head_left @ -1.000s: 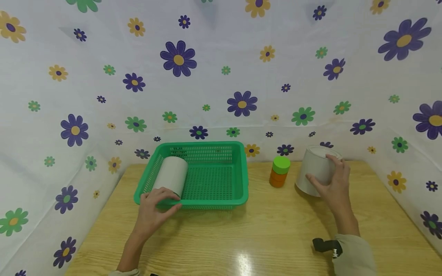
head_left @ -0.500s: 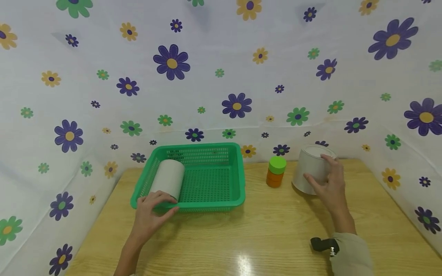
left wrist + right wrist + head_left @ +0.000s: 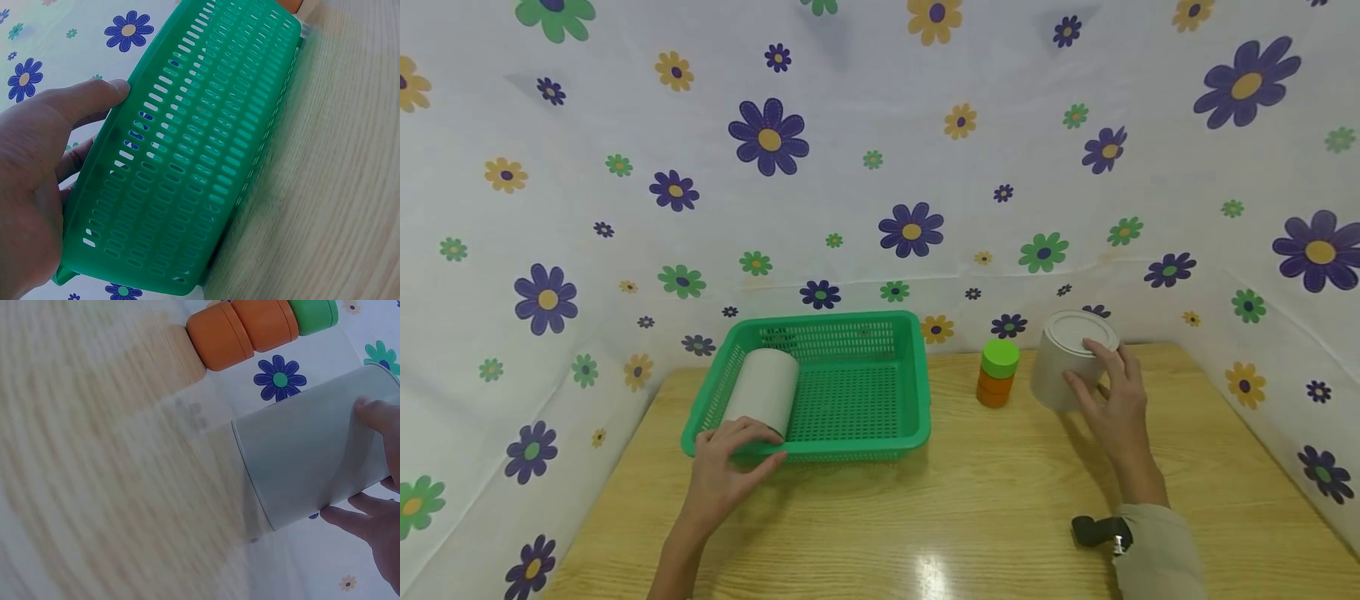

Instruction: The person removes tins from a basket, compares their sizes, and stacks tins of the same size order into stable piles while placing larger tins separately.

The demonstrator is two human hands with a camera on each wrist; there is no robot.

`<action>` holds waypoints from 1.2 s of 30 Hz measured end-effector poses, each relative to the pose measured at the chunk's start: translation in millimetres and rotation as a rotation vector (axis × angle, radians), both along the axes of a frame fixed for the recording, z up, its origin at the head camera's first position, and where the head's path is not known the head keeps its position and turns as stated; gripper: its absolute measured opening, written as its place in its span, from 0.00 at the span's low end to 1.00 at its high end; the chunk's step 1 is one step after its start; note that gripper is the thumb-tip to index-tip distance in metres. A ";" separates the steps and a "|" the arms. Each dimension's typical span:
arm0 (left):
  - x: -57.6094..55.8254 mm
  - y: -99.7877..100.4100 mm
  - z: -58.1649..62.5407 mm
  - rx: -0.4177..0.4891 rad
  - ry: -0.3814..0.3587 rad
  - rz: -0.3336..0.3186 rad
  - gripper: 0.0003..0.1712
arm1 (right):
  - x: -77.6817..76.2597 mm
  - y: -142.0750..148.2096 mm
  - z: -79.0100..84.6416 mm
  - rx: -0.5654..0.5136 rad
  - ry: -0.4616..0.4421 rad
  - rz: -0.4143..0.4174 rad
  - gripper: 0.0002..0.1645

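My right hand [image 3: 1115, 408] grips a pale cylindrical can [image 3: 1058, 371] near its top, thumb on the near side and fingers round the right. The can stands nearly upright at the table's back right; its lidded end faces up. In the right wrist view, the can's smooth side [image 3: 306, 453] and lower rim show close to the wood. My left hand [image 3: 718, 479] holds the front left rim of a green plastic basket [image 3: 865, 447], thumb outside and fingers over the inner side. A second pale can [image 3: 765, 385] lies on its side in the basket, its near end partly hidden by my fingers.
Between basket and upright can stands a small orange jar [image 3: 997, 375] with a bright green lid. The wooden table [image 3: 925, 508] meets a flower-printed cloth [image 3: 850, 192] behind and at both sides.
The can in my right hand has gone from tilted to nearly upright and come down a little. My left hand stays on the basket rim. The head view has shifted slightly.
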State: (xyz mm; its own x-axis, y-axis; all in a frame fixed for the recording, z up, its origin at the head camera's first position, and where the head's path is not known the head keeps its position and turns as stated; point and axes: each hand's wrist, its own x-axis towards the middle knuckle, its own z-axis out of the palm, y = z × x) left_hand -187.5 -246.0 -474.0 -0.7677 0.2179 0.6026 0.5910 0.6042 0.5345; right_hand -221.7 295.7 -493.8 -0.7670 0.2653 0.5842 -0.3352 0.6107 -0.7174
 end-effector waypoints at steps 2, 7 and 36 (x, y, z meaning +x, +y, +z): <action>0.0 -0.3 -0.6 0.001 0.001 -0.001 0.17 | 0.5 -0.6 0.8 0.002 -0.007 -0.001 0.36; -0.4 -0.9 -2.0 0.002 0.006 -0.002 0.17 | 1.5 -0.9 3.2 0.050 -0.028 -0.024 0.41; -0.3 -1.0 -1.3 0.004 0.003 -0.004 0.17 | 15.4 -31.9 63.0 0.044 0.165 0.015 0.29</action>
